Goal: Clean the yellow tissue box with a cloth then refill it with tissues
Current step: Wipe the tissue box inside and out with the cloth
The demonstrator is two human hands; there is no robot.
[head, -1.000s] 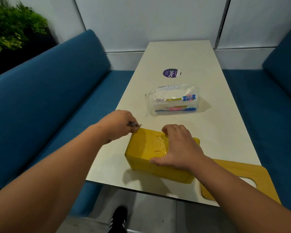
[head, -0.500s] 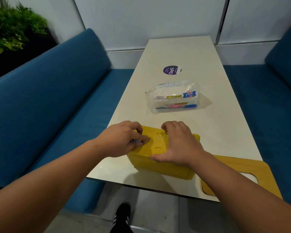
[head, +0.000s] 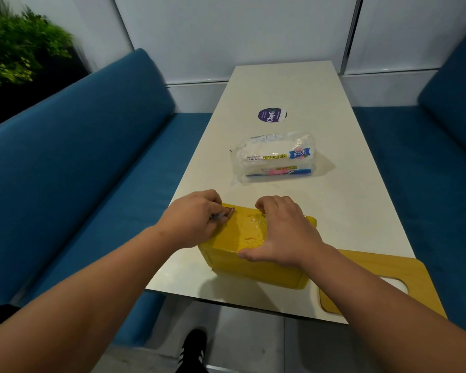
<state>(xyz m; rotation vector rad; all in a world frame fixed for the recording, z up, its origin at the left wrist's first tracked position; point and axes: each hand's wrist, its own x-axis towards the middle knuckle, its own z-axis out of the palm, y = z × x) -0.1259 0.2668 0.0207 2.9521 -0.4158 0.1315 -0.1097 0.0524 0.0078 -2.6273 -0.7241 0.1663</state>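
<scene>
We're on the wiping pass: our left hand (head: 197,219) has slid in from the 9 o'clock corner of the yellow tissue box (head: 242,238) onto its upturned face, fingers clenched around a small grey cloth (head: 222,214) that only just peeks out. 1 second ago that hand sat off the corner; half a second ago it had reached the face, and now it presses a touch further in. We read that as a stroke in progress, with cleaning unfinished, since wet, shiny patches show on the yellow face toward 3 o'clock.

Our right hand (head: 285,232) has not shifted: it grips the box with fingers hooked over the far edge and thumb on the near edge, pinning it down. The box lies at the near end of the table (head: 361,211), at 6 o'clock from the pack of paper towels (head: 276,160), which sits well apart and apparently unopened. The yellow lid (head: 382,267) with its cut-out lies off the box at 4 o'clock, overhanging the table's edge.

So refilling has not begun; we judge the wet patches must be wiped first.
</scene>
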